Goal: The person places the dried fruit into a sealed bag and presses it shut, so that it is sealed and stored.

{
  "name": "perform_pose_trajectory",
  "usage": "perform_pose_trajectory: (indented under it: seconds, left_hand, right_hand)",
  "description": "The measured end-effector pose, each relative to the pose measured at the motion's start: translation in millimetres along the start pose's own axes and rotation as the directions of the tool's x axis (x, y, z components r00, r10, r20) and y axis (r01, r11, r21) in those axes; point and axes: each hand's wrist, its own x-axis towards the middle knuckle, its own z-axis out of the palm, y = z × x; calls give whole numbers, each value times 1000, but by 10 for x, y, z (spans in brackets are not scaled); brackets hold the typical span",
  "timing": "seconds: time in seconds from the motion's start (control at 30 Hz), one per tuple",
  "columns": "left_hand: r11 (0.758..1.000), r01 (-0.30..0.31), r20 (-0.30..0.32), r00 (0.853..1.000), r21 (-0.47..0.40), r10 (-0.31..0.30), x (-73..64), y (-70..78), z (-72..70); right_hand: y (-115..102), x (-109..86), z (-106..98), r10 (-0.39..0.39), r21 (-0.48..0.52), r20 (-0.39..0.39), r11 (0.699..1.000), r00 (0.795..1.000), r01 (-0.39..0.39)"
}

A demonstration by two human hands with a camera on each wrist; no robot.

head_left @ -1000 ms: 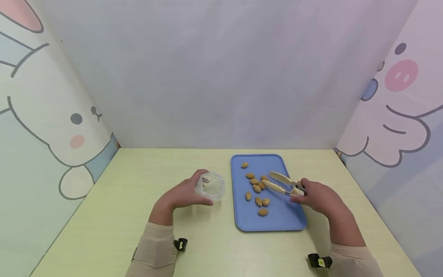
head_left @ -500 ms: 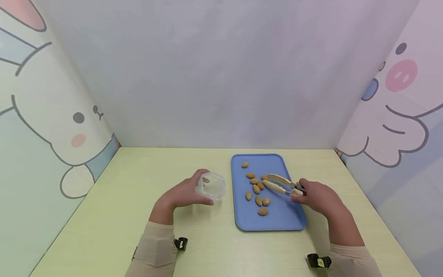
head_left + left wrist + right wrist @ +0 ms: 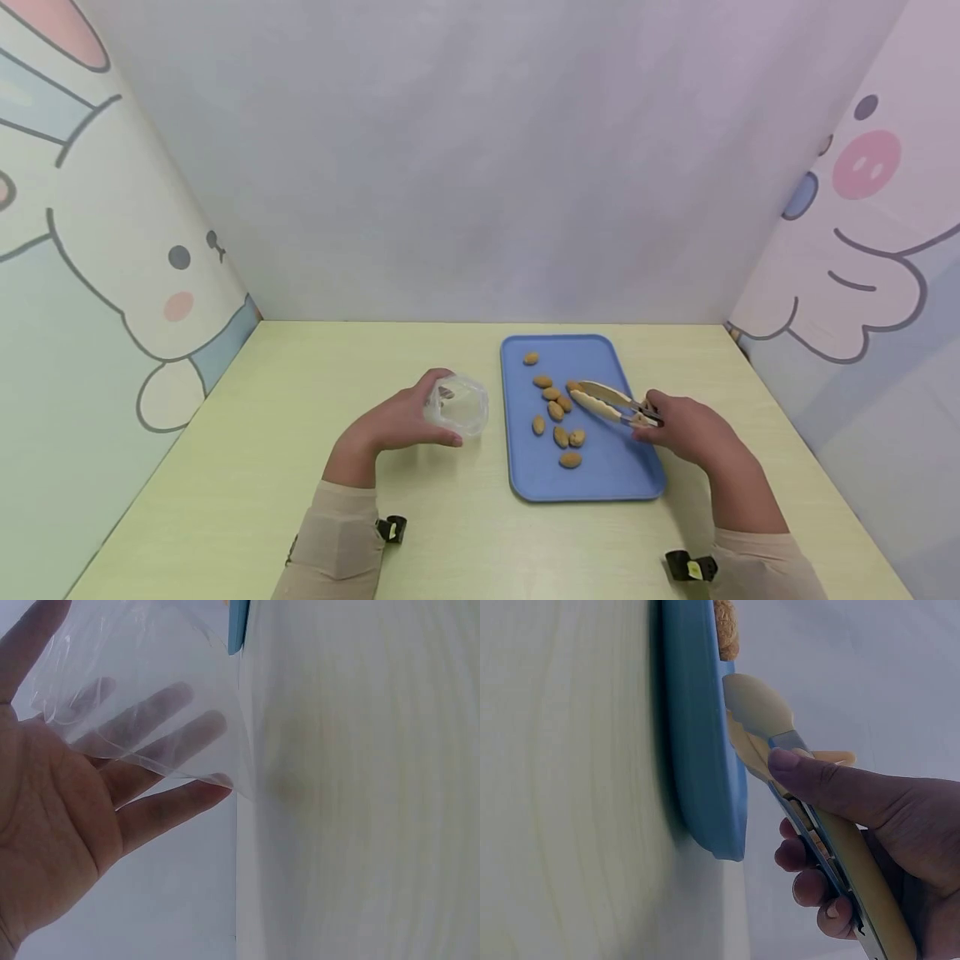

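Observation:
My left hand [image 3: 405, 417] grips a clear plastic cup [image 3: 468, 408] above the table, left of the blue tray. In the left wrist view several fingers show through the cup's transparent wall [image 3: 150, 675]. My right hand [image 3: 693, 429] holds tongs [image 3: 596, 406] with beige scalloped ends, thumb on one arm and fingers curled round the other. Over the blue tray [image 3: 611, 475], the tong tips reach the almond [image 3: 573, 387] near the tray's middle; whether they touch it cannot be told. More brown almonds [image 3: 570, 459] lie scattered on the tray.
A pale yellow table [image 3: 465, 550] carries the tray right of centre. Behind it rises a plain grey-white backdrop [image 3: 480, 167], and cartoon-printed walls [image 3: 172, 325] flank both sides. Between cup and tray there is a narrow gap.
The tongs' two ends have drawn closer together near the middle almond, which appears to have shifted slightly. My left hand and the cup have stayed in place.

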Motion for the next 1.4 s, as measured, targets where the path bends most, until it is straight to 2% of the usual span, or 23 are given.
perform_pose_trajectory:
  seconds: [0.47,0.77,1.03,1.4]
  left_hand:
    - [1000,-5,-4,1000,-1,5,2,-29,10]
    - [1000,-6,-2,1000,2,6,8,-27,12]
    - [1000,-5,0,1000,-2,5,4,-13,11]
    - [1000,-8,8,1000,7,7,9,25,18]
  right_hand:
    - [19,-34,-42,-26,-32,-27,999,999,25]
    - [45,-79,-114,-62,-46,-109,997,992,57]
    - [54,-68,-160,-73,-37,-135,997,988,69]
    - [-59,-110,-218,-116,-52,-190,993,975,108]
